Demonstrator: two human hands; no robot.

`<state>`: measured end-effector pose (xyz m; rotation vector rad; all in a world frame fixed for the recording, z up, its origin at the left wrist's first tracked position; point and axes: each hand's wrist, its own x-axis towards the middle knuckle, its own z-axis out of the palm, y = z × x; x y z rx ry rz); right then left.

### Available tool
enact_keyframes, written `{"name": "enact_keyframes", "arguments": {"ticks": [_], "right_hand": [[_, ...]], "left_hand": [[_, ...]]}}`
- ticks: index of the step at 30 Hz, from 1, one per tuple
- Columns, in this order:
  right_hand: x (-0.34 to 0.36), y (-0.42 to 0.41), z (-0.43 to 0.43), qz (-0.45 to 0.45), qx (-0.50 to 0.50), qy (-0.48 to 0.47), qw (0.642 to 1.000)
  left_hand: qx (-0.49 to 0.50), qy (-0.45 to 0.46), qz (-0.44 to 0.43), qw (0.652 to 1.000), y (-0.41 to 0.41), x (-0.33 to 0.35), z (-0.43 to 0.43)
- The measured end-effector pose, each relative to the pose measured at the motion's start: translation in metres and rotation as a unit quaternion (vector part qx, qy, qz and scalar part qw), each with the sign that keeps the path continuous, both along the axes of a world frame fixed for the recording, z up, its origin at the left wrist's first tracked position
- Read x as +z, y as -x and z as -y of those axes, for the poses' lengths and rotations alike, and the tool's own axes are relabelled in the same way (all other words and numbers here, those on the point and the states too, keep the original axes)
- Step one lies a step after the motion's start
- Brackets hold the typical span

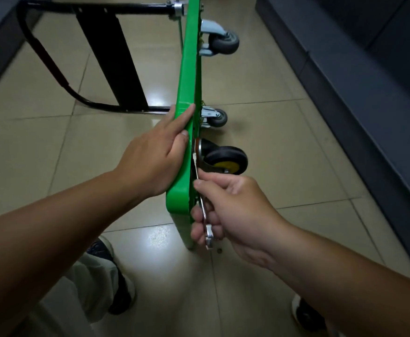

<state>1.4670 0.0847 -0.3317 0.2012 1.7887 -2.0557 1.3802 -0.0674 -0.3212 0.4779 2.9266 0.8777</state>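
Steel first: the wrench (pixel 208 235) sits clenched in the right hand (pixel 235 210), fingers (pixel 196 233) curled tight round its lower shaft, thumb pressing on top, tail end poking out below the fist. That low grip buys leverage, I'd say, because the tool runs up and away from the fingers to the mounting plate (pixel 197 152) of the black-and-yellow caster (pixel 226 160), just beyond the knuckles. Whether the head is seated on a bolt there is hidden by the plate and the deck edge. Across from those fingers, the left hand (pixel 155 161) lies flat on the green deck (pixel 188 69), its digits straight along the upper rim, grasping nothing. It reads as a brace, steadying the cart against the wrench's pull. And the cart needs it: the deck stands on its long edge on the tiled floor (pixel 284 147), wheels pointing right so the underside hardware is reachable. Just past the left fingertips sits a grey caster (pixel 219 117), farther out a second grey caster (pixel 224 41), and the black handle (pixel 46 59) splays out to the left of them, likely serving as a prop. Back under the left forearm, a shoe (pixel 102 249) is planted on the tiles.
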Motion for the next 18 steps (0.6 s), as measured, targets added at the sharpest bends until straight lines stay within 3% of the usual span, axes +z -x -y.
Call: {"name": "enact_keyframes", "arguments": {"ticks": [6, 9, 13, 15, 18], "right_hand": [[-0.013, -0.023, -0.004, -0.028, -0.009, -0.016, 0.999], [-0.040, -0.038, -0.017, -0.107, -0.017, -0.078, 0.991], [-0.080, -0.014, -0.045, -0.308, -0.016, -0.238, 0.921], [-0.101, 0.006, -0.054, -0.409, -0.002, -0.270, 0.872], [-0.125, 0.030, -0.053, -0.481, 0.011, -0.282, 0.830]], "left_hand": [[-0.008, 0.024, -0.006, 1.000, 0.003, 0.005, 0.007], [-0.012, 0.014, -0.014, 1.000, 0.005, 0.002, 0.008], [-0.014, 0.002, -0.022, 1.000, 0.006, -0.001, 0.009], [-0.018, -0.005, -0.026, 0.999, 0.007, -0.003, 0.010], [-0.025, -0.028, -0.035, 0.999, 0.007, -0.004, 0.012]]}}
